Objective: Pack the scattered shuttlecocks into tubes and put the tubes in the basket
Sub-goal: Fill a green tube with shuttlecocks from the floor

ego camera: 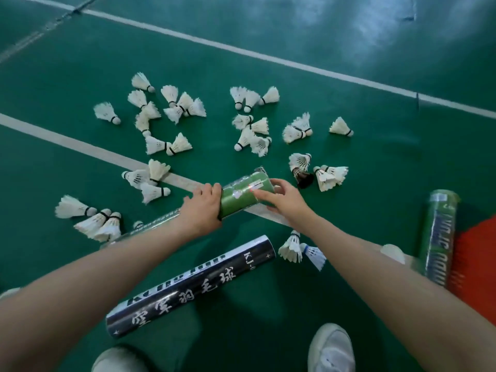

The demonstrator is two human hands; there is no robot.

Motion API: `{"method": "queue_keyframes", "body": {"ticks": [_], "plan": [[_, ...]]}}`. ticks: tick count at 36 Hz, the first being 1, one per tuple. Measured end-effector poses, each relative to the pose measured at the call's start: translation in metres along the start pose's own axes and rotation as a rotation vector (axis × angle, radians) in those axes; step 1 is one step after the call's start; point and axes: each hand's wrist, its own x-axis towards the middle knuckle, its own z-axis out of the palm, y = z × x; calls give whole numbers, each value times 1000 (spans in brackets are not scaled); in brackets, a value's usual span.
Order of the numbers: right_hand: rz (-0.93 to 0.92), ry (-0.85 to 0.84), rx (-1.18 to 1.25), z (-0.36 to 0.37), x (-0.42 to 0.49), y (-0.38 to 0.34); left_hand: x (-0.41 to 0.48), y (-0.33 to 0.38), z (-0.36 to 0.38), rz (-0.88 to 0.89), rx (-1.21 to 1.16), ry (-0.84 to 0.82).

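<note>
My left hand (201,208) grips a green-ended tube (243,196) around its middle, just above the floor. My right hand (281,198) holds the tube's far open end, fingers curled round its rim. Several white shuttlecocks (249,135) lie scattered over the green court floor beyond the tube. A black tube with white lettering (193,284) lies on the floor between my forearms. Another green and black tube (438,237) rests at the right against an orange basket (475,267).
White court lines (80,145) cross the floor. Two shuttlecocks (300,248), one bluish, lie under my right forearm. A dark shuttlecock (304,178) sits right of the held tube. My white shoes (331,350) are at the bottom edge.
</note>
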Motion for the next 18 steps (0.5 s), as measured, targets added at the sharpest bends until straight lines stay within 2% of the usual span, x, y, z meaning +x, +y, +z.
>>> {"method": "queue_keyframes", "body": {"ticks": [5, 8, 10, 12, 16, 18], "plan": [[14, 80, -534, -30, 20, 60, 9, -1, 49, -6, 128, -114], [93, 7, -881, -49, 23, 83, 16, -2, 63, -9, 147, -143], [111, -120, -958, -53, 17, 91, 22, -2, 66, -39, 117, -148], [28, -186, -1027, -55, 11, 93, 28, -3, 69, -77, 54, -138], [-57, -260, -1050, -56, 3, 102, 30, -1, 74, -133, -79, -146], [-92, -236, -1131, -55, 2, 110, 26, 0, 78, -129, -97, -155]]}}
